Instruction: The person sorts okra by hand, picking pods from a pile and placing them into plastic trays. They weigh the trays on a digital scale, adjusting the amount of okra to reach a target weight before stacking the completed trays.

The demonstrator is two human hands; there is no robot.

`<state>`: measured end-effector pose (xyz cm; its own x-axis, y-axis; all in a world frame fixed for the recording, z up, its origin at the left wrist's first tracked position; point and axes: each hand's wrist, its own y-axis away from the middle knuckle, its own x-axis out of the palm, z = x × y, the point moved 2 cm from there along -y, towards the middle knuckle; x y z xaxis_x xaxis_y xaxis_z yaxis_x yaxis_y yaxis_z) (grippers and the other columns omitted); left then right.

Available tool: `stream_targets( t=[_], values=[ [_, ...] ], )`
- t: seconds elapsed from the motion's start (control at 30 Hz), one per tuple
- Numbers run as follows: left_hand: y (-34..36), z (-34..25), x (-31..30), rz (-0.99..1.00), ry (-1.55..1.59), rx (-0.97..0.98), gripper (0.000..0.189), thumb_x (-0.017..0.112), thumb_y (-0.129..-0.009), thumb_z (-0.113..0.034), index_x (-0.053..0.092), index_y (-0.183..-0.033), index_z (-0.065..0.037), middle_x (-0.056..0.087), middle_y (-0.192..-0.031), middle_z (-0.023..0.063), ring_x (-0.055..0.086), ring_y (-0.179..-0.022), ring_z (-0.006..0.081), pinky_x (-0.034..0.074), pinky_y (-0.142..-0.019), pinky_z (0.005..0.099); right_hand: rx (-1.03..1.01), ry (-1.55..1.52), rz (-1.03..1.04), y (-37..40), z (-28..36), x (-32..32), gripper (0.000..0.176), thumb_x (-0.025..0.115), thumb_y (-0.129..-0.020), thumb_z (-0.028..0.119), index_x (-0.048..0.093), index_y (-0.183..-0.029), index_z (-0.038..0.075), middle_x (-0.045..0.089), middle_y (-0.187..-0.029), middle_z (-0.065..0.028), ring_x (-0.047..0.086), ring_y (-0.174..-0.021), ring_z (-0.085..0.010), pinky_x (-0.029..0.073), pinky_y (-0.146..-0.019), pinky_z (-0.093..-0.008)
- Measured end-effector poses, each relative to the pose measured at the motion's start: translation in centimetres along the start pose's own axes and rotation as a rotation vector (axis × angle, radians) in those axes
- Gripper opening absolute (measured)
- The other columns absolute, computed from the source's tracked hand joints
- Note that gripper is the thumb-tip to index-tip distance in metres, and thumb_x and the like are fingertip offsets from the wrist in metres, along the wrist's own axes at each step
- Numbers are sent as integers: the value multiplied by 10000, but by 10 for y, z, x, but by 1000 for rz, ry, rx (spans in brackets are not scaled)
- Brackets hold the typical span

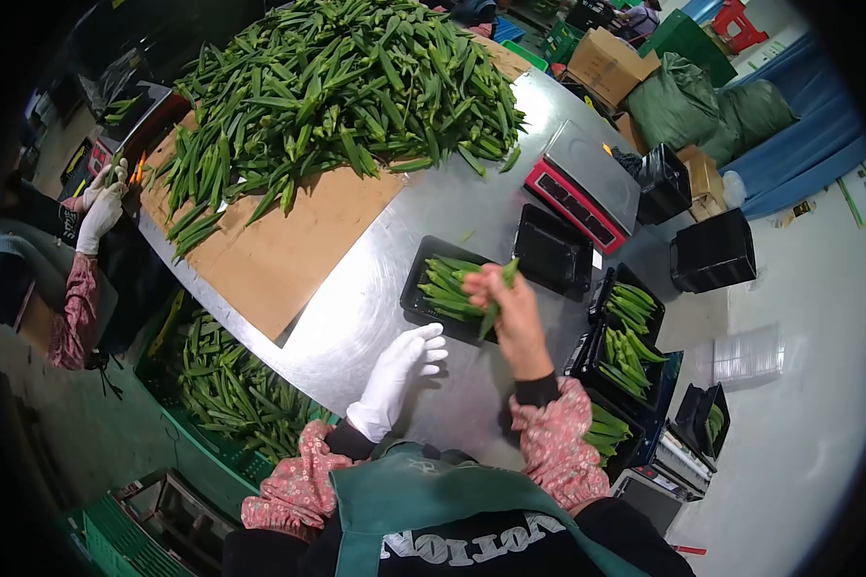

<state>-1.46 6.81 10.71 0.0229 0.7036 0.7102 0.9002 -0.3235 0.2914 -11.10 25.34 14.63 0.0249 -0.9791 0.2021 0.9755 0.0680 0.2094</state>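
My right hand [513,315], bare, is closed around okra [491,320] just above the right side of a black plastic tray [416,288]. Green okra pods [445,286] lie side by side in that tray. In a white glove, my left hand [399,373] is near the tray's front edge, palm turned inward. Its fingers are a little apart and nothing shows in them. A second black tray [555,252] sits right of the first, beside a red digital scale [579,207] with a metal platform.
A big okra heap [346,91] covers cardboard [279,245] at the table's far side. Okra-filled trays [630,361] stand along the right edge. A green crate [245,462] of okra is below left. Another person's gloved hands [101,207] work at left.
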Motion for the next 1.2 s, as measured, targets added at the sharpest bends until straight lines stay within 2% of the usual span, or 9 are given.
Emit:
stream_targets(
  t=[0.1, 0.13, 0.23, 0.33, 0.57, 0.67, 0.83, 1.0, 1.2],
  values=[
    [0, 15, 7, -59, -406, 96, 435, 550, -1002, -201, 471, -1384, -8, 581, -1209, 94, 562, -1111, 145, 478, -912, 309, 59, 172, 219, 40, -36, 51, 366, 555, -1014, 251, 549, -1279, -3, 644, -1142, -102, 582, -1031, -107, 442, -914, -247],
    [-2, 14, 5, -125, -612, 485, 458, 581, -985, -181, 455, -1399, -30, 605, -1114, 74, 583, -957, 103, 489, -796, 259, 157, 193, 259, 47, -39, 59, 390, 544, -1020, 271, 541, -1296, -4, 634, -1162, -103, 572, -1043, -107, 435, -923, -247],
    [28, -10, -28, -173, -274, 25, 448, 596, -968, -167, 469, -1375, -27, 626, -1010, 50, 571, -759, 76, 466, -638, 213, 172, 196, 339, 46, -25, 64, 461, 505, -1034, 345, 525, -1329, -9, 619, -1219, -109, 576, -1082, -129, 430, -944, -254],
    [83, -64, -70, -692, -327, 320, 305, 591, -952, -155, 563, -1212, 1, 599, -839, 20, 520, -604, 64, 398, -510, 187, 108, 195, 251, 28, -11, 46, 497, 487, -1034, 383, 533, -1305, -31, 614, -1247, -133, 593, -1110, -158, 453, -931, -256],
    [216, -84, -278, -1689, -1445, 183, 568, 627, -910, -131, 423, -1415, 28, 448, -1439, 219, 425, -1323, 364, 310, -1123, 420, 210, 225, 109, -77, -20, 11, 258, 560, -1006, 246, 642, -1096, 19, 656, -973, -16, 604, -865, -89, 498, -726, -234],
    [161, -96, -243, -1415, -1154, 575, 511, 556, -927, -35, 419, -1416, 23, 465, -1424, 189, 450, -1315, 310, 321, -1136, 402, 142, 318, 22, -152, -23, 23, 268, 616, -944, 224, 649, -1091, 2, 649, -972, -36, 597, -858, -122, 500, -730, -276],
    [37, -80, -157, -896, -809, 459, 351, 575, -899, -43, 611, -1247, -71, 630, -1150, 101, 563, -1138, 222, 398, -1018, 400, -147, 605, -146, -289, -34, 54, 402, 634, -907, 227, 561, -1213, -23, 632, -1159, -110, 596, -1071, -247, 497, -855, -399],
    [-14, -139, -94, -1196, -1785, 831, 358, 656, -837, -146, 643, -1193, -116, 639, -1041, 66, 568, -1065, 271, 343, -976, 462, -208, 1082, -352, -332, -44, 76, 465, 645, -833, 162, 516, -1245, -8, 651, -1153, -217, 611, -1100, -366, 473, -903, -461],
    [-16, -156, -119, -757, -1813, 223, 509, 675, -866, -355, 603, -1223, 1, 633, -981, 153, 635, -798, 323, 463, -821, 433, -287, 861, -252, -295, -49, 61, 280, 600, -826, 122, 564, -1072, -8, 649, -949, -203, 640, -903, -304, 483, -798, -388]
  ],
)
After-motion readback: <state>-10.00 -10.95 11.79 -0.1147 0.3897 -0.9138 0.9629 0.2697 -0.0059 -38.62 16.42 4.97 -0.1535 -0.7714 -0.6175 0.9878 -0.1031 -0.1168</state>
